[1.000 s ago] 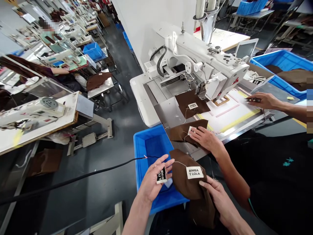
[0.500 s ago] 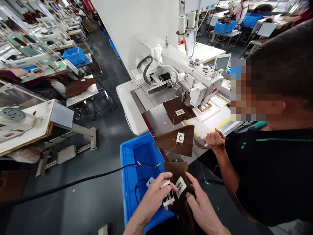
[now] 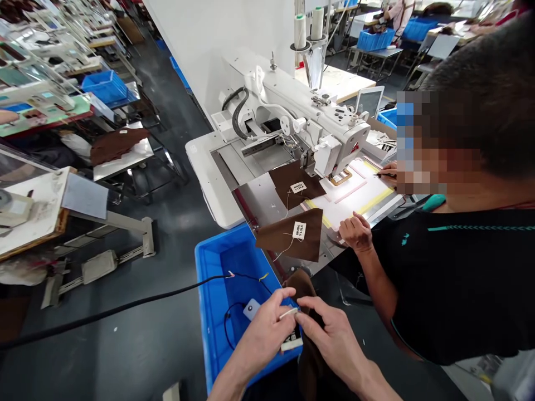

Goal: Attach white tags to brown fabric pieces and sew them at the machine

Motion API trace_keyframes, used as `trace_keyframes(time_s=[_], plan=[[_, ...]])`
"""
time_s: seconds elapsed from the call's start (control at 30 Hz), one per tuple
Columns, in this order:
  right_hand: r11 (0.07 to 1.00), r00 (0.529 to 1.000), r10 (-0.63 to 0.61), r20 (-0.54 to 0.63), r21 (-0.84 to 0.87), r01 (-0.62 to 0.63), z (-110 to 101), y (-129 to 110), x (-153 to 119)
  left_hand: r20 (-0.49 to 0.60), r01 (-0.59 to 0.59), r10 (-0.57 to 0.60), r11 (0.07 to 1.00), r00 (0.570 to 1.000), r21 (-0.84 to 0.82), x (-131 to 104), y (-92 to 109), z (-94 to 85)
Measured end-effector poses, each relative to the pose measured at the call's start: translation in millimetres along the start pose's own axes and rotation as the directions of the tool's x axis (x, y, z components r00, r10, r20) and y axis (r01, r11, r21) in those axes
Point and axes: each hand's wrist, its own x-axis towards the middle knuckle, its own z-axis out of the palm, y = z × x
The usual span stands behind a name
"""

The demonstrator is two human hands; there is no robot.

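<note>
Low in the view, my left hand [image 3: 267,326] is closed on a black-and-white printed label [image 3: 291,338]. My right hand [image 3: 332,331] brings its thumb and index fingertip against the label's upper pale edge, close to my left fingers. A brown fabric piece [image 3: 304,283] is bunched behind and under my right hand, which appears to hold it; its own label is hidden. On the machine table lie two more brown pieces: the nearer one [image 3: 288,239] and the farther one [image 3: 288,179], each with a white "BIMBA Y LOLA" label and loose threads.
A blue bin [image 3: 213,312] stands below the table edge, with a dark cable [image 3: 125,312] crossing it. The white sewing machine [image 3: 309,106] is ahead, its lit work plate [image 3: 351,197] under the head. At the right sits a co-worker [image 3: 460,267], one hand [image 3: 355,231] near the plate.
My right hand has moved its fingertips to the label in my left hand. The brown piece has folded down, hiding its label. The view has shifted slightly right.
</note>
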Motion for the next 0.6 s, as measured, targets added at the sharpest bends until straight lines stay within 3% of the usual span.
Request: trace_keyframes(time_s=[0.23, 0.4, 0.5, 0.6], plan=[[0.987, 0.994, -0.106, 0.032, -0.116, 0.109, 6, 3, 3, 0.025, 0.019, -0.023, 0.992, 0.999, 0.122, 5, -8, 0.2], [0.985, 0.989, -0.033, -0.142, -0.17, 0.009, 5, 23, -3, 0.029, 0.003, -0.007, 0.988, 1.0, 0.153, -2, -10, -5.1], [0.995, 0.978, 0.016, -0.209, -0.09, -0.036, -4, 30, -7, -0.04, 0.032, -0.03, 0.999, 0.999, 0.04, -11, -4, -7.5], [0.998, 0.994, 0.067, -0.089, -0.008, -0.068, -10, 25, -9, -0.069, 0.023, -0.037, 0.979, 0.997, -0.201, -16, 4, -8.7]])
